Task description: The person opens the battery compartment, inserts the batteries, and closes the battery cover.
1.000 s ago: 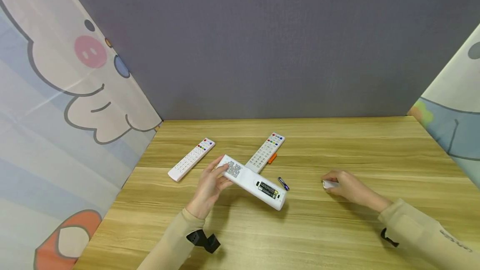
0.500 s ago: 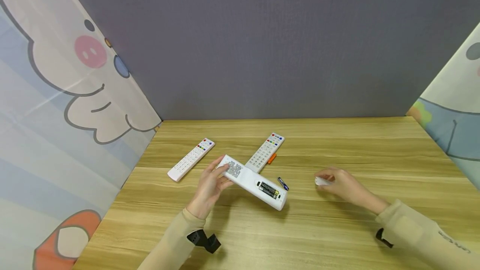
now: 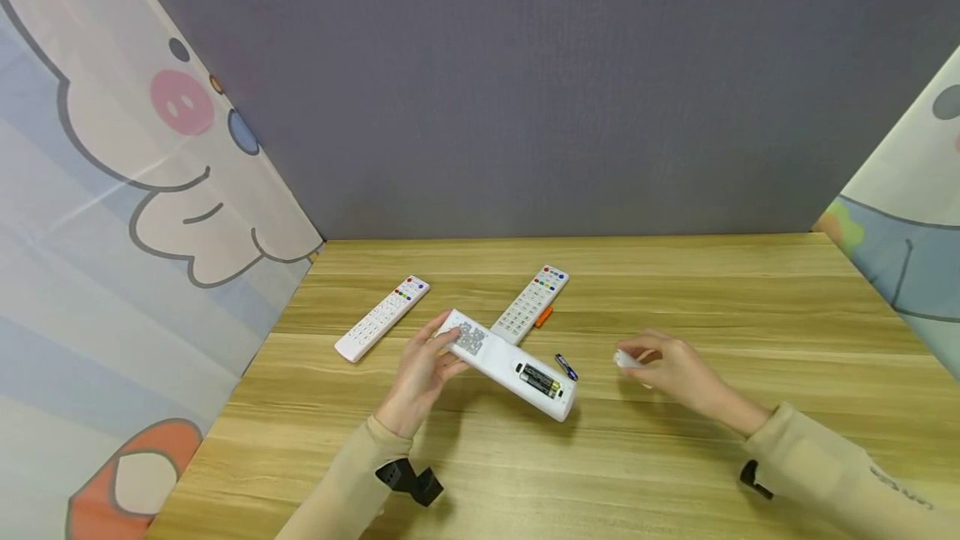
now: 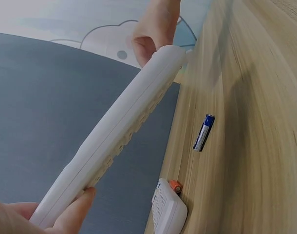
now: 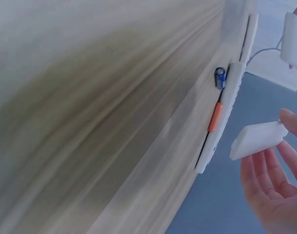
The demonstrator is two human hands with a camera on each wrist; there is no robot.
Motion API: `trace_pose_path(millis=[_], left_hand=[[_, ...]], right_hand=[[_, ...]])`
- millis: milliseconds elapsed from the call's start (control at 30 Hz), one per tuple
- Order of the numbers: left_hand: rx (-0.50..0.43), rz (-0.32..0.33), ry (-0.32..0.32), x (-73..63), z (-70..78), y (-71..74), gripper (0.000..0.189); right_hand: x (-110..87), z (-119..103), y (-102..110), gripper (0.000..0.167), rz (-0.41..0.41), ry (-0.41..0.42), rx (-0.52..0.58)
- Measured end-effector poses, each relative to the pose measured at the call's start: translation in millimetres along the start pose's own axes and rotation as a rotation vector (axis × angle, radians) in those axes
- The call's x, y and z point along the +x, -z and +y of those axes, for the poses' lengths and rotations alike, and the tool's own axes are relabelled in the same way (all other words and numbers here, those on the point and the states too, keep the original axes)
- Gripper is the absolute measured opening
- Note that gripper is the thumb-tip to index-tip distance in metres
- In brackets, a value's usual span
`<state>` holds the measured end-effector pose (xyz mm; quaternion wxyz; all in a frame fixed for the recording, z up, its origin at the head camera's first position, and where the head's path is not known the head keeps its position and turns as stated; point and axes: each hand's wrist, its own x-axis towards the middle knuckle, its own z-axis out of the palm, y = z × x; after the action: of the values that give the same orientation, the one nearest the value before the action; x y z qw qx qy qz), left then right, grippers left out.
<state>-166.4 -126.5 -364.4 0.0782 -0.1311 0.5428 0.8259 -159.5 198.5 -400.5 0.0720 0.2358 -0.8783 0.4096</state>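
My left hand (image 3: 414, 375) grips a white remote control (image 3: 506, 365) by one end, its back turned up and tilted above the table. Its battery compartment is uncovered, and dark batteries (image 3: 540, 380) lie inside. Between the thumb and fingers of my right hand (image 3: 678, 369) is a small white battery cover (image 5: 258, 139), pinched to the right of the remote's open end. In the left wrist view the held remote (image 4: 114, 126) shows edge-on, buttons facing down.
A blue battery (image 3: 566, 367) lies on the wooden table (image 3: 720, 290) just beyond the held remote. Behind it, a second remote (image 3: 532, 302) has an orange battery (image 3: 544, 317) along its side. A third remote (image 3: 382, 319) lies at left. A grey panel (image 3: 562, 90) stands at the back.
My right hand has moved left with the battery cover, closer to the held remote, and the cover shows more. The left hand and its remote have barely shifted.
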Motion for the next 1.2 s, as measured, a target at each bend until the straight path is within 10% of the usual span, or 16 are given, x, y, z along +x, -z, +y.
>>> trace_pose_path(millis=[733,1200], left_hand=[[0.009,-0.008,0.008,1.7,-3.1,-2.2,0.046],[0.006,-0.011,0.016,4.5,-5.9,-5.9,0.045]], right_hand=[[10.0,-27,-12,0.028,0.109,0.093,0.18],[19.4,-46,-25,0.027,0.133,-0.017,0.329]])
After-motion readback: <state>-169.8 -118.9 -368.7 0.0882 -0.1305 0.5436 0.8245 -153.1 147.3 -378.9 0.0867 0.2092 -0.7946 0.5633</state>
